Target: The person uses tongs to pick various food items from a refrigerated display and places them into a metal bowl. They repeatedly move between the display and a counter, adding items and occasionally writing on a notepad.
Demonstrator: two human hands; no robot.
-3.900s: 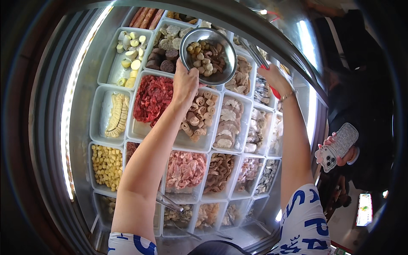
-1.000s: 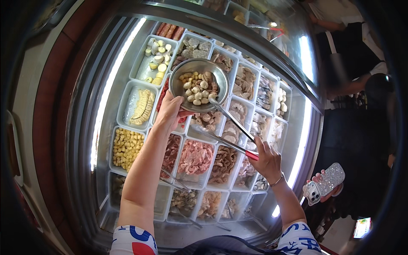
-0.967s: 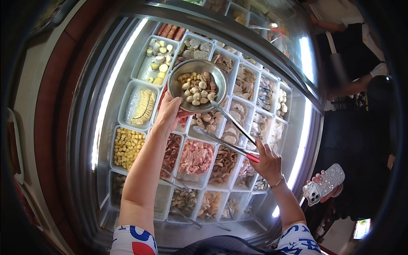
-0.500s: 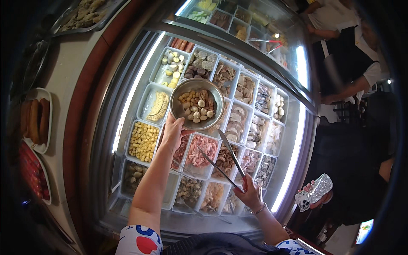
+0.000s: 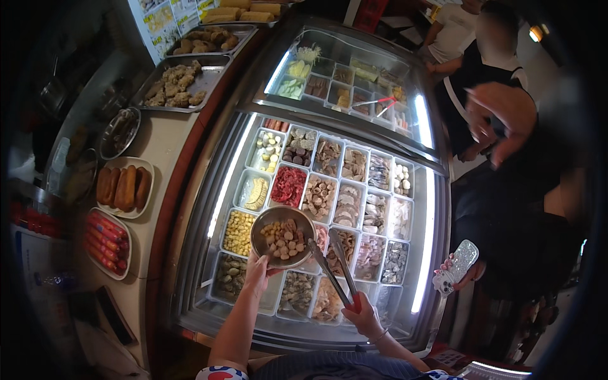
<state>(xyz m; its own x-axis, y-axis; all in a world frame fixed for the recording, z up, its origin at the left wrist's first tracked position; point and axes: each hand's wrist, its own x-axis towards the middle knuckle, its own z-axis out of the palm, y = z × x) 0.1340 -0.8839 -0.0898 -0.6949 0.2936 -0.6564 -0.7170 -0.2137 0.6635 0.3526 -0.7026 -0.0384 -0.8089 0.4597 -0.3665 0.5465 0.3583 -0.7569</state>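
My left hand (image 5: 257, 273) grips the near rim of a round metal bowl (image 5: 305, 229). Yellowish chunks, brown strips and pale ball-like pieces lie in it. Red-handled metal tongs (image 5: 327, 271) are in my right hand (image 5: 365, 316), their tips apart with nothing visible between them, beside the bowl's right side. Both hands are over a lit display case of white bins. Around the bowl are yellow round pieces (image 5: 238, 232), bright red meat (image 5: 289, 185) and dark shellfish-like pieces (image 5: 296, 292). The bowl partly hides a bin of pink meat (image 5: 322, 239).
A glass-covered section (image 5: 354, 76) with another red-handled pair of tongs adjoins the far side. On the left counter sit a tray of fried pieces (image 5: 212, 79), a plate of brown sausages (image 5: 151, 168) and red-wrapped sticks (image 5: 109, 244). People stand right; one hand holds a glittery phone (image 5: 465, 256).
The view has shifted, showing more of the left counter and far section. Bowl and tongs have moved nearer me over the bins, uncovering the red meat. A bystander's blurred hand is now raised.
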